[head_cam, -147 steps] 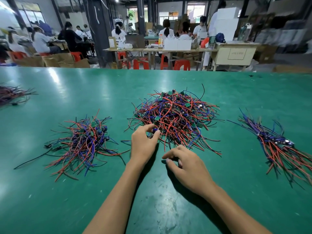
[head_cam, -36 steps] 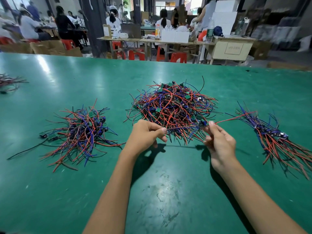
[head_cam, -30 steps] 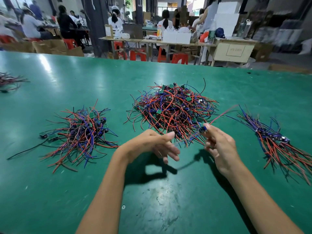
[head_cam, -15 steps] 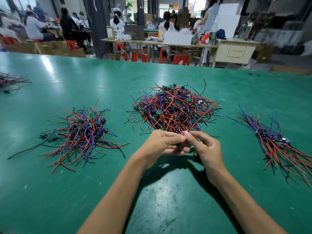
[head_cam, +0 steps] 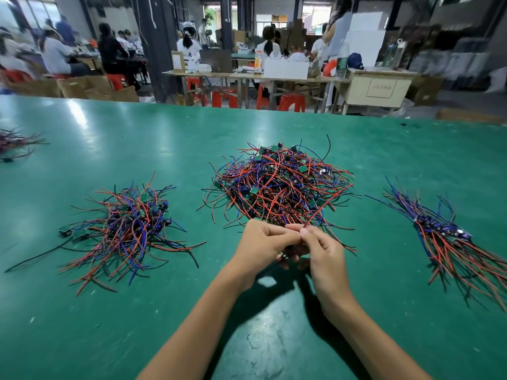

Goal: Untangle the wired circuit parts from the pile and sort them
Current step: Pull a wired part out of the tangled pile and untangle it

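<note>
A tangled pile (head_cam: 279, 185) of red, blue and black wires with small green circuit boards lies at the table's middle. Just in front of it my left hand (head_cam: 260, 248) and my right hand (head_cam: 323, 253) meet fingertip to fingertip, both pinching one wired circuit part. Its red wire (head_cam: 321, 208) rises from my fingers up to the right over the pile. Most of the part is hidden between my hands. A looser heap of wired parts (head_cam: 129, 229) lies on the left. On the right a bundle of parts (head_cam: 450, 237) lies with wires roughly aligned.
The green table (head_cam: 137, 325) stretches wide around the piles. Another small bunch of wires (head_cam: 13, 145) lies at the far left edge. Behind the table are workbenches (head_cam: 247, 75), red stools and seated people.
My right hand drew a wired part out of the middle pile to the right, then both hands came together in front of the pile and now hold that part between them.
</note>
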`<state>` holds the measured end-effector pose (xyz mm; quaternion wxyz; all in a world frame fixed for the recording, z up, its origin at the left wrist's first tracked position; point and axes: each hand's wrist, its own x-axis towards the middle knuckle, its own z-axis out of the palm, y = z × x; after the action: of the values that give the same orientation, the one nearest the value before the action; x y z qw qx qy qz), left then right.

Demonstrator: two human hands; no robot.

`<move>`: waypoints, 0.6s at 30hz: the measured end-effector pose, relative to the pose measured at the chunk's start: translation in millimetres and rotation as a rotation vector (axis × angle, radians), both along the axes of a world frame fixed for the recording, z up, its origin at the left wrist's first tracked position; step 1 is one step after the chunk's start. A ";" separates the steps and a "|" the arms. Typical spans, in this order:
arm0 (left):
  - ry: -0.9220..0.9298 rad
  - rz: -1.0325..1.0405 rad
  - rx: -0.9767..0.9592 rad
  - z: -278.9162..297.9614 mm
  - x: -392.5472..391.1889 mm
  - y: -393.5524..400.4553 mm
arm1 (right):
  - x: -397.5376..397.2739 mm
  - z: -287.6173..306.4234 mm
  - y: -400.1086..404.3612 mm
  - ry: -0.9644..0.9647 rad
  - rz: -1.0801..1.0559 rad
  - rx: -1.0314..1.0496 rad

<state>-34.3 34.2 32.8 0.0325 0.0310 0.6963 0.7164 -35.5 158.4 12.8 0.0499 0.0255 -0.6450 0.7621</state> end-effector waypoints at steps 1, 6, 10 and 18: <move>0.024 0.004 -0.049 0.1 -0.1 0.0 | 0.1 -2.8 -1.3 -0.016 -0.016 0.001; 0.038 -0.088 -0.197 3.1 -0.2 -8.4 | -9.8 2.7 0.7 -0.124 -0.112 -0.074; -0.012 -0.235 -0.264 7.2 -1.0 -17.9 | -20.9 11.7 19.6 -0.179 -0.208 -0.154; -0.054 -0.314 -0.211 14.4 0.4 -39.4 | -25.9 23.2 51.4 -0.528 0.227 -0.595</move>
<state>-34.0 -5.1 47.1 0.1654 0.1165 0.7529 0.6263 -61.3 209.8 36.0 -0.1965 -0.1156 -0.3802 0.8964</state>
